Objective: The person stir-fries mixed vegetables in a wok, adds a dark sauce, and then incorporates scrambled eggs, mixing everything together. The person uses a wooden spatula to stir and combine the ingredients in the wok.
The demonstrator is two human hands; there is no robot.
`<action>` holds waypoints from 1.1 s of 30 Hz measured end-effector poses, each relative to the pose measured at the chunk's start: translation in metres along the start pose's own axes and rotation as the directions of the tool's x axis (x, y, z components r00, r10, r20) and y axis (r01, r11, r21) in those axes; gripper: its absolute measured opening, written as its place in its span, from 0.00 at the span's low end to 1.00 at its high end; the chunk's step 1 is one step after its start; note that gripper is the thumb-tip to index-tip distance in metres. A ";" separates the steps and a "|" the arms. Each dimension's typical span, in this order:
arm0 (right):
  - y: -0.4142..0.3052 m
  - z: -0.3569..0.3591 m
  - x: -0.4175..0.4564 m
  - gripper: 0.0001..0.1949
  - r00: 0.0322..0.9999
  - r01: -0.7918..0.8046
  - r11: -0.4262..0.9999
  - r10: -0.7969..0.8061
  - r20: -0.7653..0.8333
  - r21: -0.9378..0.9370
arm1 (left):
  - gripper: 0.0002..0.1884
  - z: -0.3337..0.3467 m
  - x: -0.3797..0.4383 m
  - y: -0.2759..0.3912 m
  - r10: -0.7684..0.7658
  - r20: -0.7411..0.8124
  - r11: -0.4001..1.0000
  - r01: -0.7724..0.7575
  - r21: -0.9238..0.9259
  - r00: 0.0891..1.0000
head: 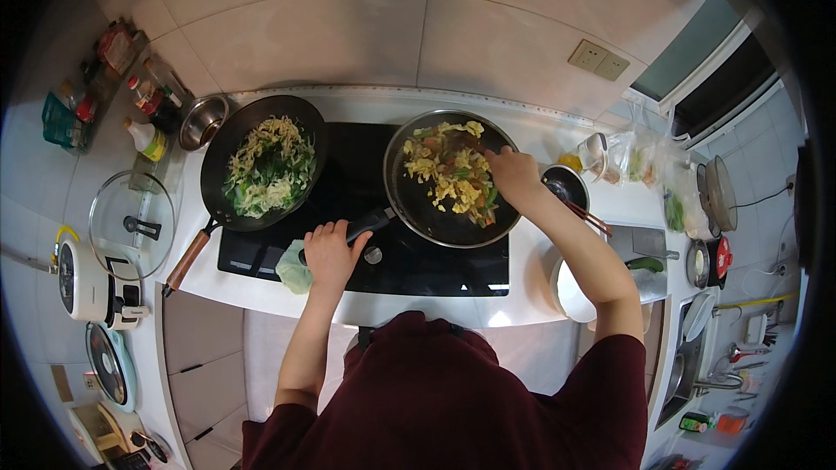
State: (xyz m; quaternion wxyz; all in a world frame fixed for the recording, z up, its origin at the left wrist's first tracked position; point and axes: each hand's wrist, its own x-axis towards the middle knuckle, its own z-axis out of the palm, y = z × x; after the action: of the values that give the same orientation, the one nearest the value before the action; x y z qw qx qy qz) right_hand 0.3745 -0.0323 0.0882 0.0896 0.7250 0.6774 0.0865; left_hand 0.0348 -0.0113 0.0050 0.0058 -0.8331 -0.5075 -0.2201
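Note:
My left hand (330, 251) is closed around the black handle of a frying pan (418, 222), which sits on the right side of the black glass cooktop (353, 183). Scrambled egg with chopped vegetables (457, 170) lies in this pan. Over the pan's right rim is my right hand (516, 176), its fingers closed on a brownish utensil that is blurred and mostly hidden by the hand and food. To the left, a dark wok (215, 186) with a wooden handle holds leafy greens and pale shreds (271, 166). A light green cloth (295, 267) lies beside my left hand.
Right of the pan are a small black bowl (567, 184) with chopsticks (591, 217) across it, a white bowl (575, 294) and a cleaver (646, 241). A metal bowl (204, 119), bottles (147, 137) and an upright glass lid (104, 228) stand left of the wok.

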 end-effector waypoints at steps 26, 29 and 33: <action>-0.011 -0.061 -0.097 0.12 0.927 0.242 0.955 -0.279 0.251 0.169 | 0.22 -0.003 0.001 0.001 -0.011 0.029 1.000 0.011 -0.003 1.000; -0.024 0.009 -0.082 0.13 0.988 0.142 0.977 -0.150 0.043 0.161 | 0.22 -0.005 0.003 0.003 0.002 0.032 1.000 -0.001 -0.021 0.999; -0.010 0.000 -0.048 0.14 0.992 0.123 0.980 -0.120 -0.032 0.157 | 0.23 -0.003 0.001 0.000 -0.004 0.026 1.000 0.004 -0.006 1.000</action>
State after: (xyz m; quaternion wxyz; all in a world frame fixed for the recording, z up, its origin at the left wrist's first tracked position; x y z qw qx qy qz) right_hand 0.3615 -0.0797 0.0860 0.0292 0.6861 0.7261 0.0350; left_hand 0.0340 -0.0107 0.0082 -0.0037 -0.8348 -0.5087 -0.2105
